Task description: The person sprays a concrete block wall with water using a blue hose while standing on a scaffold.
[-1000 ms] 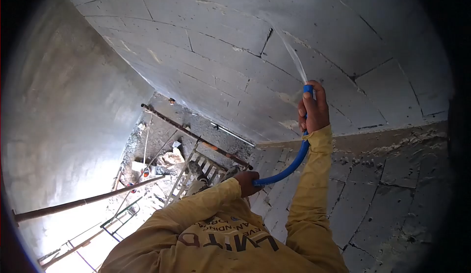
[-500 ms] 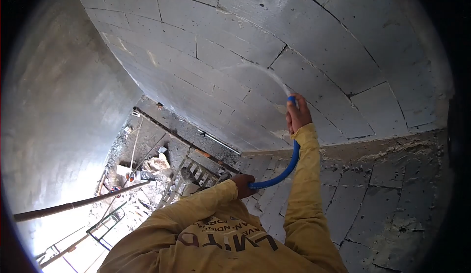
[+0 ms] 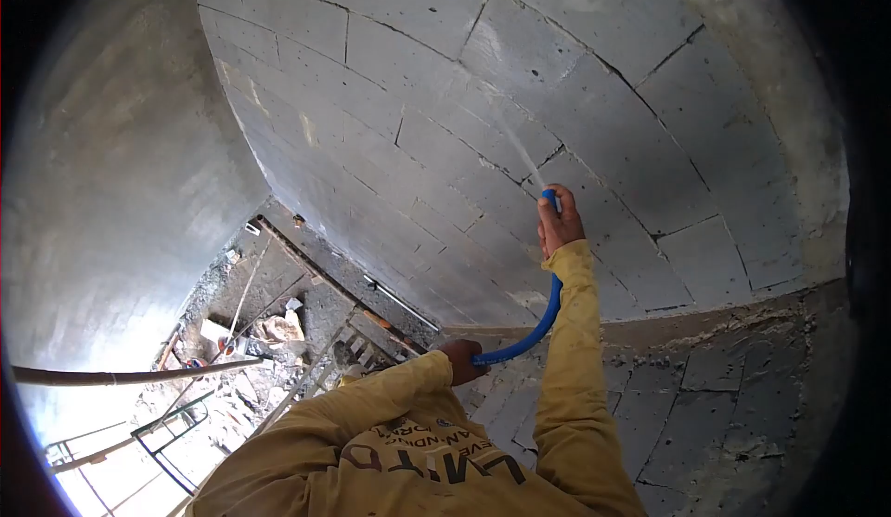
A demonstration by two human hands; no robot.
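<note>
My right hand is raised in front of the block wall, its fingers closed around the end of a blue hose. A stream of water leaves the hose's mouth and hits the wall up and to the left, where a patch looks wet. Lower down, near my chest, my left hand grips the same hose farther back. Between the two hands the hose bends in a curve. The part beyond my left hand is hidden by my arm and body.
A smooth grey wall stands on the left. Far below lie rubble and debris. A ladder-like frame, a long pole, another pole and a green metal frame are there too. More blockwork is at lower right.
The water stream has swung from a leftward arc to a straighter, steeper line, landing higher on the wall. The view has shifted and turned slightly. Both hands keep hold of the hose.
</note>
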